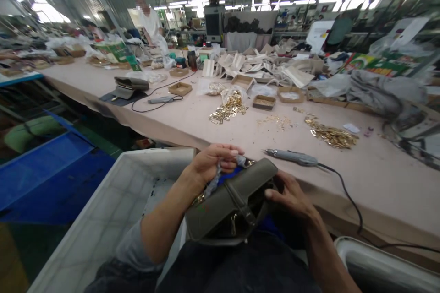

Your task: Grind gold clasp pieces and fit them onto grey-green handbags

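An olive-grey handbag (227,203) with a strap across its flap rests on my lap, just below the table's front edge. My left hand (215,161) is closed, pinching a bit of clear plastic wrapping at the bag's top left. My right hand (292,194) grips the bag's right end, its thumb on the flap. A grey corded hand tool (292,156) lies on the pink table (192,123) just beyond my hands.
Heaps of gold metal fittings (332,136) and small cardboard trays (264,102) lie mid-table. Another grey bag (130,86) and a second corded tool (161,99) sit at the left. A white plastic crate (113,210) stands at my left. A person (149,20) stands far back.
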### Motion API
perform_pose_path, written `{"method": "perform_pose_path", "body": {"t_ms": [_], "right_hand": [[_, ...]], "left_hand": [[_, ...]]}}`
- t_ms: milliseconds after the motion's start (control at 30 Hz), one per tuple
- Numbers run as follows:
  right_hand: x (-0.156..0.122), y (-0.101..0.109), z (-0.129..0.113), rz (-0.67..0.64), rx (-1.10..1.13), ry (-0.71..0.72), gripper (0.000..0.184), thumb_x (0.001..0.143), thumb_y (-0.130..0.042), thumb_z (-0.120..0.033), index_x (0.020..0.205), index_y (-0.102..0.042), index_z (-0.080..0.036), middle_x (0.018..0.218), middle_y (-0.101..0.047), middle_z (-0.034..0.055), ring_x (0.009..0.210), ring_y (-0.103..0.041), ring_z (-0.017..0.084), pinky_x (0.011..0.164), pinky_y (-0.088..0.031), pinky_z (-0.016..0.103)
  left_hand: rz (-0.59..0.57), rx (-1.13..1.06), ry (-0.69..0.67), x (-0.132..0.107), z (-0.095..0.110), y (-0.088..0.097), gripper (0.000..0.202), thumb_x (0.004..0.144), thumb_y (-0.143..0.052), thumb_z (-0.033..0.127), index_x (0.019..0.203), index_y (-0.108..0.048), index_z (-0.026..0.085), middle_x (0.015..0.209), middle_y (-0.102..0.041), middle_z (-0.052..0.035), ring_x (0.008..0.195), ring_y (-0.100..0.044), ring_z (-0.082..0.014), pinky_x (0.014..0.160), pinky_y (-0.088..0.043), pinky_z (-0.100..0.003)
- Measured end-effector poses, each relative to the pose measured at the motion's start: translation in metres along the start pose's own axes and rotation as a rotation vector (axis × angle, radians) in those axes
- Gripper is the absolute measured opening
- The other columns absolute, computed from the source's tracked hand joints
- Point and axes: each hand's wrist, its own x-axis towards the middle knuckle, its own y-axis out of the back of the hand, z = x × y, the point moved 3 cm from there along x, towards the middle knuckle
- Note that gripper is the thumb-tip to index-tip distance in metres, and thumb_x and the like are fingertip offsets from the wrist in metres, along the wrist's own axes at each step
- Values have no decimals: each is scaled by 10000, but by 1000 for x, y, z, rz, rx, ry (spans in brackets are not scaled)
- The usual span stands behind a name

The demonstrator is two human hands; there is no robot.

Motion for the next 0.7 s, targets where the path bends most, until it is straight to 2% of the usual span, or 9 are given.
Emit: {"method": "perform_pose_path", "body": {"t_ms": [100,167,267,333,367,433,533,600,700], "right_hand": [[7,-9,21,149,-200,-156,609,839,-809,-584,1287,-766,-175,1221,-785,99,1174,-689,346,1042,-562,449],[8,-12,37,252,-262,-260,568,844,-770,-599,1190,-793,-149,1102,-800,97,1089,-705,331,965,-573,412],[8,-12,53,340,-282,-320,568,831,-750,-632,1102,-813,-138,1005,-800,95,999,-710,310,884,-571,375],[9,-9,56,393,-285,-311,584,827,-741,-657,1096,-816,-144,1008,-800,91,993,-703,303,863,-564,363],[11,-8,57,417,-285,-311,590,829,-734,-668,1088,-816,-145,999,-798,91,985,-700,299,850,-561,357],[15,-5,57,445,-289,-331,598,828,-730,-687,1057,-817,-141,943,-788,89,938,-694,286,811,-552,343],[24,-3,57,442,-300,-352,609,824,-733,-709,1041,-818,-146,871,-764,73,869,-679,264,759,-533,323],[30,-3,58,430,-302,-335,609,832,-726,-711,1055,-820,-152,886,-766,70,881,-680,262,769,-531,322],[36,-4,59,417,-299,-318,614,840,-718,-711,1077,-822,-155,942,-785,84,931,-693,275,819,-539,334]], "left_hand": [[108,34,24,37,-22,33,252,645,-835,163,849,-721,71,554,-487,46,472,-379,-39,456,-258,-168],[254,237,-27,47,-28,52,241,666,-835,187,848,-723,77,602,-596,-10,520,-507,-85,508,-372,-194],[585,722,-318,26,-13,58,228,697,-841,174,895,-749,107,789,-731,-67,723,-656,-150,717,-527,-264],[781,991,-580,-5,0,40,240,762,-826,198,987,-772,135,917,-760,-66,831,-671,-158,799,-538,-273],[829,1055,-671,-20,2,28,232,832,-791,234,1046,-776,146,936,-760,-61,833,-666,-155,795,-537,-272],[835,1041,-719,-42,-8,6,211,923,-736,283,1090,-774,161,865,-742,-35,756,-650,-136,727,-530,-249],[739,976,-530,-47,-45,-13,206,944,-726,309,1085,-779,169,788,-728,-17,641,-631,-113,609,-501,-221],[698,872,-416,-38,-71,-12,262,916,-748,300,1136,-778,160,797,-733,-21,630,-648,-112,595,-511,-212],[713,616,-385,-20,-91,0,322,866,-770,254,1164,-775,133,811,-728,-28,682,-691,-119,648,-551,-202]]}}
